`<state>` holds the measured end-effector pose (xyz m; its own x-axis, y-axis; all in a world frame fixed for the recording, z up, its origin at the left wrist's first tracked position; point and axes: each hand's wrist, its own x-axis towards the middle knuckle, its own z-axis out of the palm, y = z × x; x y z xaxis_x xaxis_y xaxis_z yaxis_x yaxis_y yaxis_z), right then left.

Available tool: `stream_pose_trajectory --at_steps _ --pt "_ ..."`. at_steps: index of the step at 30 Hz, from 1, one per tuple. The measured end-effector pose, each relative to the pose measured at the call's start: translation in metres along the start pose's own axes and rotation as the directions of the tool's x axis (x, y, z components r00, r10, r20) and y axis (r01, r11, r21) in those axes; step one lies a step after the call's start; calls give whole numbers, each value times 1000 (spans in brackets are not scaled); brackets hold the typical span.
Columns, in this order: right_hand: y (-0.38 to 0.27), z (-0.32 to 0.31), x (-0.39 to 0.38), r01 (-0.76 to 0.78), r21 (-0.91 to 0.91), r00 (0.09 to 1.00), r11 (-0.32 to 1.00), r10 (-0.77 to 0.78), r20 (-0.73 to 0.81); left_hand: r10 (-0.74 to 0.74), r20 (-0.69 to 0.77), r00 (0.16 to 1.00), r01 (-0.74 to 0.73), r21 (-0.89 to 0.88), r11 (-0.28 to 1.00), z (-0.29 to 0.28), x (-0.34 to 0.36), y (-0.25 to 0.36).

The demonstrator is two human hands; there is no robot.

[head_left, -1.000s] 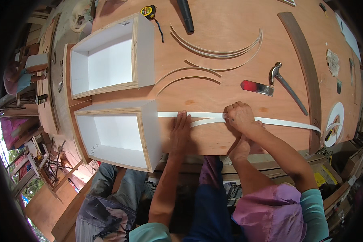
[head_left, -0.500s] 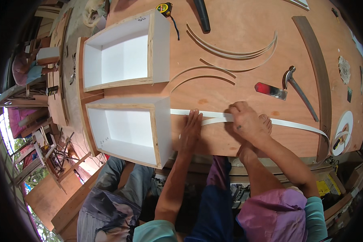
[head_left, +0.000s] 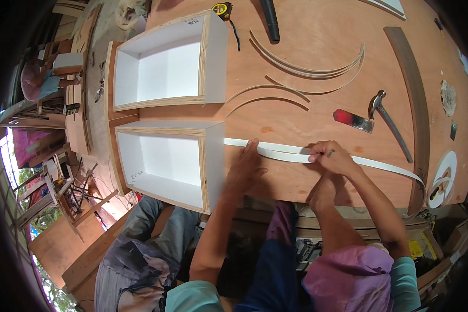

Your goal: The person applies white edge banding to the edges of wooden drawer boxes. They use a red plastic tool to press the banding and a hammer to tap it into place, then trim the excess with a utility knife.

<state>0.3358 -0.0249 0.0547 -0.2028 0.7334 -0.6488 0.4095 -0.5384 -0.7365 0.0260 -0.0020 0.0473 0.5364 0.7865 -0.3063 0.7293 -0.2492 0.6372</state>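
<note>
A long white edge-banding strip [head_left: 283,157] runs along the table's near side, doubled between my hands with a narrow gap between its layers. My left hand [head_left: 246,164] lies over its left part, fingers stretched out and thumb apart. My right hand [head_left: 335,156] pinches the upper layer between thumb and fingers. Beneath that wrist, a bare limb [head_left: 330,195] from purple cloth, apparently a bent leg, reaches the table edge; its end is hidden. Rightward, the strip passes toward a white roll [head_left: 444,165]. Its left end meets the side of a white box [head_left: 167,164] with bare plywood edges.
A second box [head_left: 164,65] stands beyond the first. A hammer [head_left: 391,125], a red-and-metal blade tool [head_left: 353,120], curved strip offcuts [head_left: 309,67], a tape measure [head_left: 222,10] and a dark board [head_left: 413,104] lie on the table. Another person [head_left: 34,78] is far left.
My right hand has come slightly nearer and to the right with the upper layer, and the gap between layers shows more clearly. My left thumb now spreads out. The whole view has shifted slightly.
</note>
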Motion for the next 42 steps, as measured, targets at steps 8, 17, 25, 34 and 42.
stream_pose_trajectory --at_steps 8,17,25,34,42 --pt "-23 20 0 -30 -293 986 956 -19 -165 87 -152 984 -83 36 996 12 1 -19" --pt "10 60 24 322 -216 900 922 -369 -234 110 -166 980 -38 382 923 24 9 -9" --pt "-11 74 48 205 -430 932 879 -309 -188 178 -218 960 -1 629 777 27 14 -13" --pt "-25 87 58 154 -406 949 901 -250 -194 323 -342 882 -169 411 896 39 13 -29" --pt "-18 67 46 135 -329 956 935 -209 -203 245 -188 951 -100 562 821 10 13 -12"
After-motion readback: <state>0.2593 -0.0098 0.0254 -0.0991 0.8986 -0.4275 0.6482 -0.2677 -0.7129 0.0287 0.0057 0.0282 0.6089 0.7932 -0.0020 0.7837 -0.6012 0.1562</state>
